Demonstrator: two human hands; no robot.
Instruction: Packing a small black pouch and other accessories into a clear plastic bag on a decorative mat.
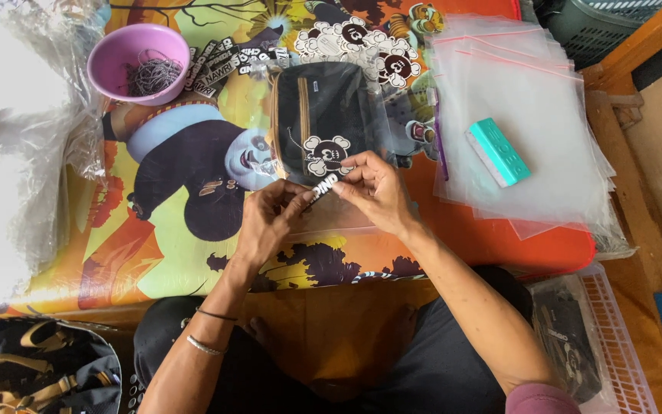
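**A:** What fills the frame?

**B:** A low counter (499, 238) under a bright cartoon-printed cloth, seen from above; its far edge is cut off at the top. At left, crumpled clear plastic sheeting (17, 138) is washed out by glare, so nothing under it can be made out.

**A:** And on the right?

**B:** A stack of clear zip bags (530, 107), with a teal rectangular block (498, 152) lying on top of it.

**A:** Centre?

**B:** A small black pouch (319, 115) with tan trim sits inside a clear bag, a skull-shaped charm hanging at its front. Behind it lies a heap of similar black-and-white cutouts (362, 42), partly cropped.

**A:** The bowl?

**B:** A purple bowl (138, 61), upper left, holds a tangle of thin metal chains.

**A:** What are the hands doing?

**B:** They meet just below the pouch. The left hand (266, 226) and right hand (377, 192) each pinch one end of a narrow black-and-white tag (325, 185), both grips closed on it. The tag's lower part is hidden behind the left fingers.

**A:** Anything at the edges?

**B:** Black bags with tan straps (32, 368) bottom left and a pink plastic basket (614, 337) with a bagged dark item bottom right, both cut off.
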